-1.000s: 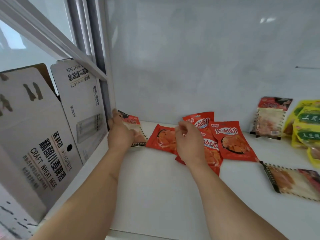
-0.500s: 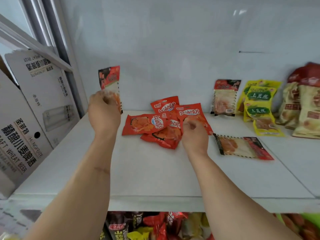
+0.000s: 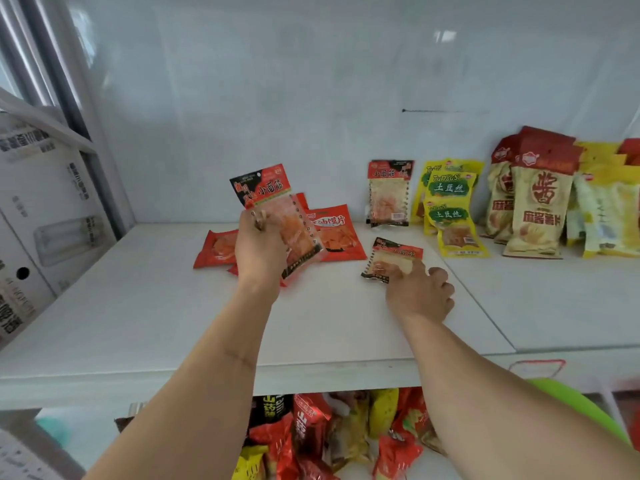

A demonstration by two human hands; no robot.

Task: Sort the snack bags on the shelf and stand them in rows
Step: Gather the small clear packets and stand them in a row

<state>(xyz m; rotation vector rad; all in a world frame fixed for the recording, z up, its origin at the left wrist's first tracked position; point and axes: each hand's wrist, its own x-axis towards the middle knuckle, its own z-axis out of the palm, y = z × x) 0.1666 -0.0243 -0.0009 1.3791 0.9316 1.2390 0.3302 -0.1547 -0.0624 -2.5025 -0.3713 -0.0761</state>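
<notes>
My left hand (image 3: 259, 249) grips a clear snack bag with a red-and-black header (image 3: 277, 213) and holds it upright above the white shelf (image 3: 138, 306). My right hand (image 3: 419, 292) pinches the near edge of a second bag of the same kind (image 3: 391, 256), which lies flat on the shelf. A third such bag (image 3: 389, 192) stands against the back wall. Several orange-red bags (image 3: 332, 233) lie in a loose heap behind my left hand, partly hidden by it.
Yellow-green bags (image 3: 450, 206) lean at the back right, next to tan bags with red tops (image 3: 536, 209) and yellow bags (image 3: 609, 220). Cardboard boxes (image 3: 41, 216) stand at the left. More snack bags (image 3: 329, 434) fill the shelf below.
My left hand has carried its bag to the right, over the orange-red heap. My right hand left the heap and took hold of the flat bag on the right. The view has shifted right.
</notes>
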